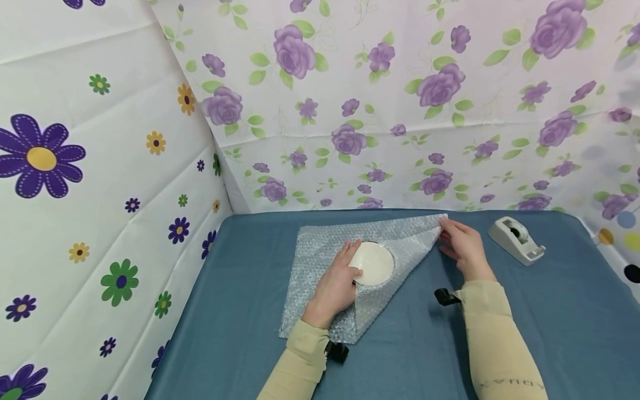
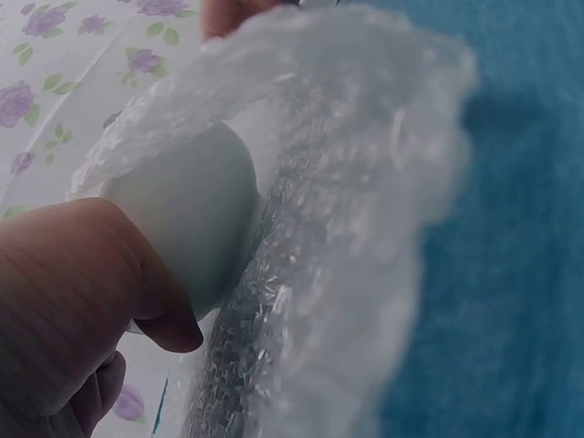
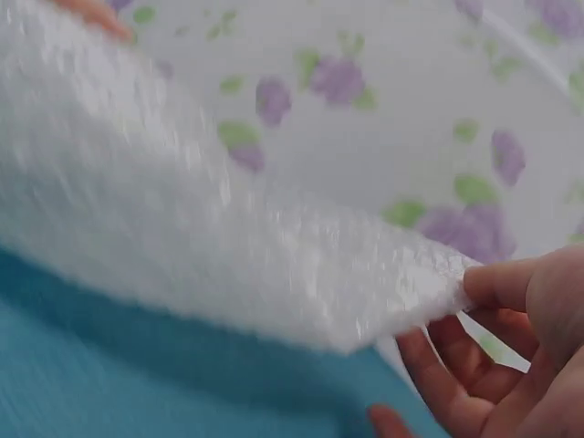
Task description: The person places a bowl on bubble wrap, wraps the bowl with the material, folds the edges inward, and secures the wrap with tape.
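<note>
A sheet of bubble wrap lies on the blue table, its right side lifted and folded toward a round white dish. My left hand holds the dish by its left side, the thumb over its face. In the left wrist view, the pale dish stands beside the raised wrap, near my thumb. My right hand pinches the far right corner of the sheet between thumb and fingers. The right wrist view shows the wrap stretching leftward from those fingertips.
A white tape dispenser stands at the table's back right, beyond my right hand. Flower-printed cloth rises along the back edge, and another flowered sheet borders the left side. Blue tablecloth shows in front.
</note>
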The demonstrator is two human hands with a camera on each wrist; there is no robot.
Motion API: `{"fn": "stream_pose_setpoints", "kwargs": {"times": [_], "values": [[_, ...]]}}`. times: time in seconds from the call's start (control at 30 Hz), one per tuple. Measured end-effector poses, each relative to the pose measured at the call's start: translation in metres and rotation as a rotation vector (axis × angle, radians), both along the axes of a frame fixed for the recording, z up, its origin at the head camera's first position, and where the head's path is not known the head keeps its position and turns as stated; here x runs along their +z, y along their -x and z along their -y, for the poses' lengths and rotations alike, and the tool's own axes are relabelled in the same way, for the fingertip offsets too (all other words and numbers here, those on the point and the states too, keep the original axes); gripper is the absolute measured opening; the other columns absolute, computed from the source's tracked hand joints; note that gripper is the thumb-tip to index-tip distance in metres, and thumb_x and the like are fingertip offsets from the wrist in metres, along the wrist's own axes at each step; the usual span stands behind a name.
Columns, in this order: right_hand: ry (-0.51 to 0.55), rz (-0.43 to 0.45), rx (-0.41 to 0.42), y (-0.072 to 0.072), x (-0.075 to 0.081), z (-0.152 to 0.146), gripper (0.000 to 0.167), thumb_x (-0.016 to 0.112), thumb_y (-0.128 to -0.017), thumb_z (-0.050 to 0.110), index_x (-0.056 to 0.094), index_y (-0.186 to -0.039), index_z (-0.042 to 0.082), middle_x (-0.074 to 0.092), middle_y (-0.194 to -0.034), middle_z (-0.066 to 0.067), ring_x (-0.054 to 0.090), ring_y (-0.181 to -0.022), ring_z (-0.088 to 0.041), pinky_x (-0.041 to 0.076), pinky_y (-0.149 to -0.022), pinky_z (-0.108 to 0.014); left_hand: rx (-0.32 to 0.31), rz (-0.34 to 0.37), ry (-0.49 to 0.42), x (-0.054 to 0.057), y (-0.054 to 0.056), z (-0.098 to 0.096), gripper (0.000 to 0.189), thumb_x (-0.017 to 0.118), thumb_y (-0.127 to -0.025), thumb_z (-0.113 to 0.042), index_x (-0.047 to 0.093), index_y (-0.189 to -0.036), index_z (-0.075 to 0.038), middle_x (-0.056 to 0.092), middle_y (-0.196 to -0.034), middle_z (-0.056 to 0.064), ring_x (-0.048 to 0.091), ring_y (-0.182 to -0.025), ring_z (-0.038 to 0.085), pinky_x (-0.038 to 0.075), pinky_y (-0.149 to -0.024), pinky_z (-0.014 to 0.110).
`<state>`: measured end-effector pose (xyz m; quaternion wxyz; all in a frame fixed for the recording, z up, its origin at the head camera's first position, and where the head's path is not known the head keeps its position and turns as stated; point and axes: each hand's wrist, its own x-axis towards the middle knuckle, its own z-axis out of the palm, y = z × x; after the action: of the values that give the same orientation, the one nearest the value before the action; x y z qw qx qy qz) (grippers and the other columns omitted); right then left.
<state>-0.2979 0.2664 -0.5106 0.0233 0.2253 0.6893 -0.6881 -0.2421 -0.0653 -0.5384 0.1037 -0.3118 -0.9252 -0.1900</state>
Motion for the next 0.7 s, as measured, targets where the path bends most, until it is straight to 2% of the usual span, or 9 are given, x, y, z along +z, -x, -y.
{"fn": "stream_pose_setpoints", "kwargs": {"times": [0.07,0.13,0.2,0.33,0.5,0.7], "values": [[-0.062,-0.047,-0.010,-0.006,0.009,0.009,0.070,0.063,-0.106,0.054,0.051,-0.161,0.012,0.062,-0.146,-0.007,0.064,-0.120,-0.012,0.050,-0.113,-0.046,0.006,0.004,0.005,0.000,0.000,0.000,0.038,0.066,-0.086,0.018,0.086,-0.108,-0.006,0.033,-0.173,0.013,0.030,-0.159,0.036,0.021,-0.130,0.038],[-0.114,-0.105,-0.032,-0.013,0.017,0.020,0.066,0.064,-0.106,0.052,0.057,-0.157,0.011,0.061,-0.150,-0.011,0.067,-0.114,-0.009,0.054,-0.108,-0.040,0.010,0.006,0.005,0.001,0.001,0.000,0.038,0.066,-0.085,0.018,0.086,-0.107,-0.006,0.033,-0.173,0.013,0.030,-0.159,0.036,0.022,-0.129,0.038],[-0.147,-0.167,-0.060,-0.020,0.024,0.031,0.060,0.067,-0.105,0.048,0.063,-0.151,0.009,0.066,-0.144,-0.012,0.070,-0.104,-0.005,0.058,-0.099,-0.032,0.013,0.003,0.005,0.000,0.002,0.000,0.039,0.066,-0.085,0.018,0.086,-0.107,-0.007,0.034,-0.172,0.013,0.030,-0.159,0.036,0.023,-0.129,0.039],[-0.201,-0.267,-0.088,-0.033,0.029,0.051,0.050,0.071,-0.104,0.042,0.072,-0.141,0.007,0.074,-0.124,-0.003,0.071,-0.094,-0.002,0.059,-0.084,-0.018,0.009,0.013,0.004,-0.001,0.003,0.000,0.039,0.067,-0.085,0.017,0.086,-0.108,-0.007,0.034,-0.173,0.012,0.030,-0.159,0.036,0.022,-0.129,0.039],[-0.277,-0.331,-0.094,-0.040,0.028,0.063,0.046,0.073,-0.103,0.042,0.077,-0.132,0.006,0.077,-0.104,0.005,0.072,-0.092,-0.007,0.058,-0.079,-0.018,0.006,0.011,-0.010,-0.003,0.001,-0.003,0.038,0.068,-0.085,0.017,0.086,-0.109,-0.007,0.034,-0.173,0.011,0.030,-0.159,0.036,0.022,-0.129,0.038],[-0.340,-0.359,-0.091,-0.043,0.033,0.070,0.042,0.074,-0.103,0.042,0.079,-0.126,0.007,0.078,-0.100,0.005,0.070,-0.091,-0.009,0.056,-0.077,-0.021,0.013,0.010,-0.004,-0.002,0.000,-0.001,0.041,0.067,-0.084,0.019,0.086,-0.108,-0.007,0.033,-0.173,0.011,0.029,-0.160,0.035,0.022,-0.129,0.038]]}}
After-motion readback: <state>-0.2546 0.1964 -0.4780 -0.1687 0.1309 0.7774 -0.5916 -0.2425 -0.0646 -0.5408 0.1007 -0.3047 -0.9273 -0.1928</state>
